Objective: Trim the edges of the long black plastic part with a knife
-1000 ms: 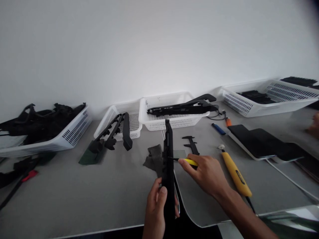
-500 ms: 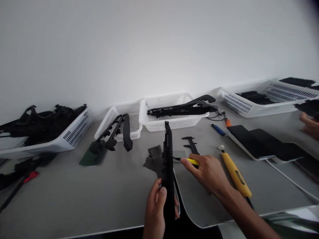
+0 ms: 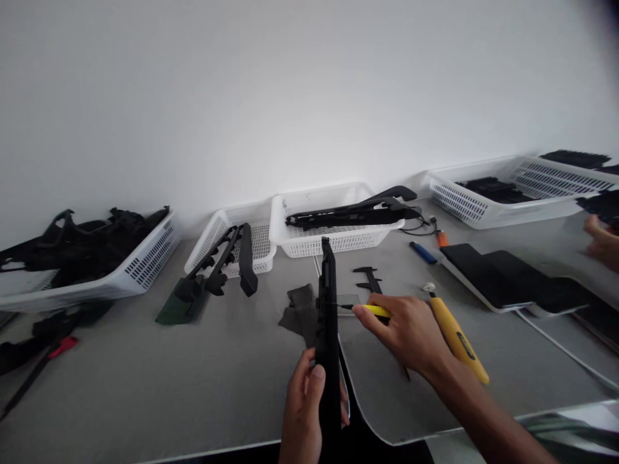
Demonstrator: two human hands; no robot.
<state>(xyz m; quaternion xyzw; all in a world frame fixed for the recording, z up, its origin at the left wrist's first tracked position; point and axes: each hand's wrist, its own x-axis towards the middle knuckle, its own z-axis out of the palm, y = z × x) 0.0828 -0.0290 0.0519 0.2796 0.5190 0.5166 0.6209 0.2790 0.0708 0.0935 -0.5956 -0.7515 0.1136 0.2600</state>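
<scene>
My left hand [image 3: 305,403] is closed around the lower part of a long black plastic trim piece [image 3: 327,322], which stands nearly upright at the table's front edge. Pinched in my right hand [image 3: 411,328] is a yellow-handled knife [image 3: 378,312] with a thin dark blade. Its tip meets the right edge of the trim piece about halfway up, or lies very close to it. A dark grey cloth [image 3: 298,309] lies behind the trim piece. A black caliper [image 3: 370,278] is partly hidden by my right hand.
White baskets [image 3: 333,245] along the wall hold black plastic parts. A yellow corded tool [image 3: 457,338], a blue-handled item [image 3: 423,252] and black-topped flat devices [image 3: 483,277] lie to the right. Another person's hand [image 3: 602,241] shows at the right edge.
The knife and my right hand have shifted very slightly right along with the view. My left hand keeps its hold on the trim piece.
</scene>
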